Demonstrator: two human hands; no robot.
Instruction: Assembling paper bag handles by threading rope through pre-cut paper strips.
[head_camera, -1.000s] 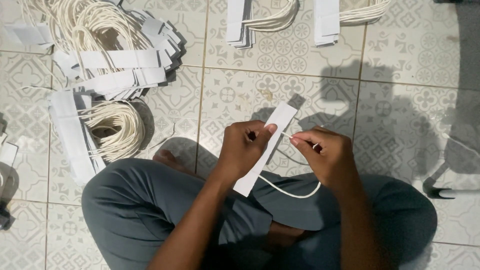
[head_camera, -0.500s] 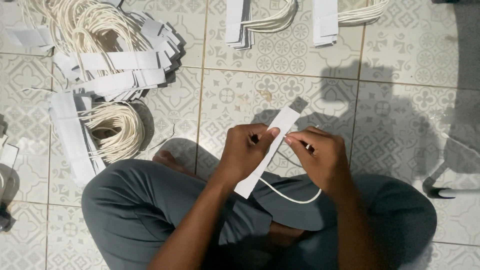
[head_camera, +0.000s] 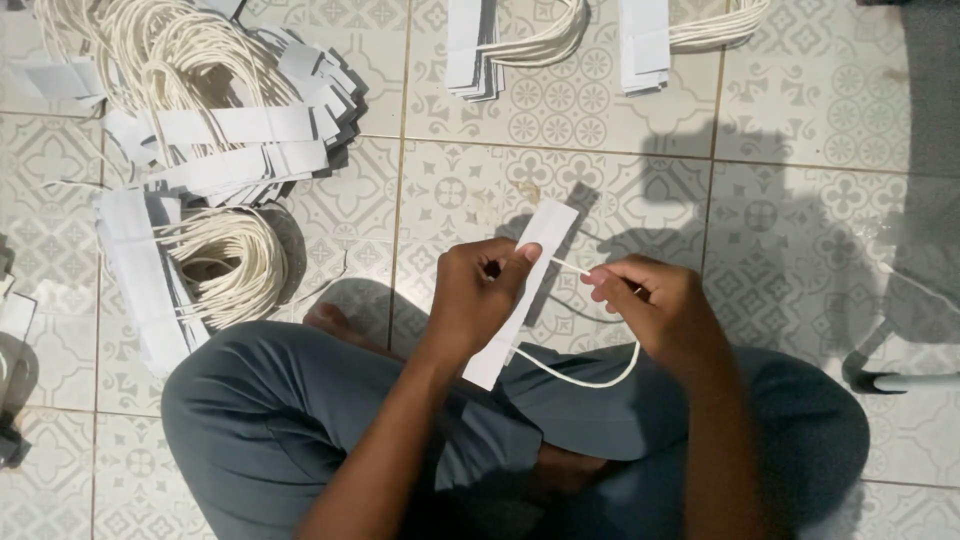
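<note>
I sit cross-legged on a patterned tile floor. My left hand (head_camera: 478, 298) grips a long white paper strip (head_camera: 540, 238) that tilts up to the right, the thumb pressed on its upper part. A cream cord (head_camera: 590, 378) loops from the strip's lower end under my right hand (head_camera: 650, 305). My right hand pinches the cord's other end close to the strip's upper half. Both hands hover above my knees in grey trousers.
Heaps of finished paper strips with cord loops (head_camera: 215, 150) lie at the upper left. A smaller bundle (head_camera: 190, 270) sits left of my knee. Two more stacks (head_camera: 480, 45) (head_camera: 650, 40) lie at the top edge. A white tube (head_camera: 915, 382) lies at right.
The strip has tipped a little more upright and my right hand has shifted slightly right, drawing the cord end away from the strip.
</note>
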